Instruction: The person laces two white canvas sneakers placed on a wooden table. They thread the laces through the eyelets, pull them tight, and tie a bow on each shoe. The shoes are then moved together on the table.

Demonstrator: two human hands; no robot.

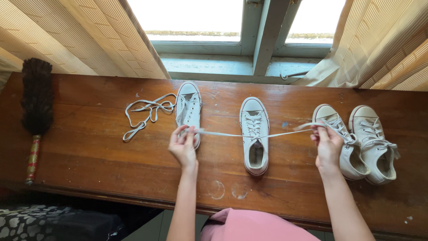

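1. A pink garment (249, 225) shows at the bottom edge, closest to the camera.
2. The wooden table (111, 165) stretches across the view, with faint white ring marks near its front edge.
3. The left hand (183, 145) has its fingers (189, 133) pinched together on one end of a white shoelace (223, 134), just in front of the left sneaker (188, 109).
4. The right hand (327, 145) has its fingers closed on the other end of the shoelace, beside a pair of laced sneakers (361, 143) at the right.
5. The shoelace runs taut between the hands, passing through the eyelets of the middle sneaker (255, 134).
6. A loose shoelace (145, 114) lies tangled left of the left sneaker.
7. A feather duster (35, 107) lies at the far left.
8. Beyond the table, a window (249, 31) stands between beige curtains (71, 35).
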